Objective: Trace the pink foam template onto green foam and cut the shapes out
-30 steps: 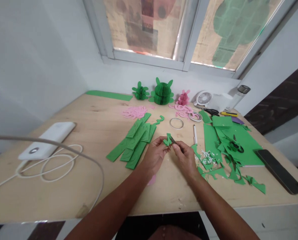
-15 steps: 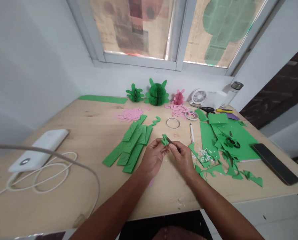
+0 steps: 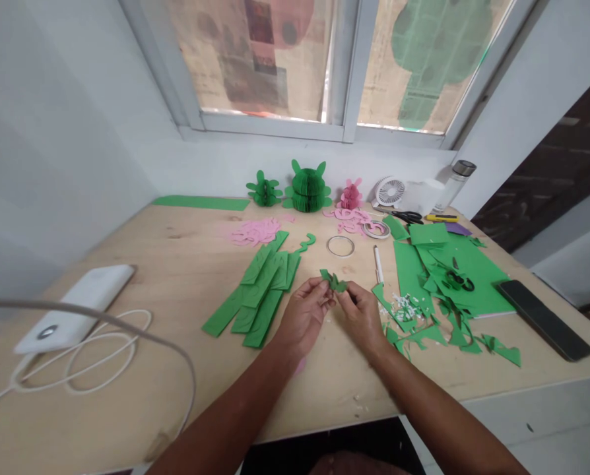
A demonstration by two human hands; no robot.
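Note:
Between my two hands is a small green paper cut-out (image 3: 335, 284), raised a little above the table. My left hand (image 3: 305, 313) pinches its left part between thumb and fingers. At its right end, the fingers of my right hand (image 3: 359, 313) are closed on it. To the left lie overlapping green paper strips (image 3: 258, 293) with curved outlines on them. A curly green paper shape (image 3: 307, 243) rests beyond them. Small black-handled scissors (image 3: 466, 284) lie among green paper scraps (image 3: 426, 333) on the right.
A white pen (image 3: 379, 264) and a tape ring (image 3: 340, 246) lie ahead. Pink cut-outs (image 3: 256, 231) and a green honeycomb paper figure (image 3: 308, 188) are farther back. A phone (image 3: 545, 320) lies far right. At left are a white power bank (image 3: 74, 307) and its cable.
The green cut-out now spreads between both hands, its right part turned toward my right hand. The whole view has shifted slightly; the table things have stayed put.

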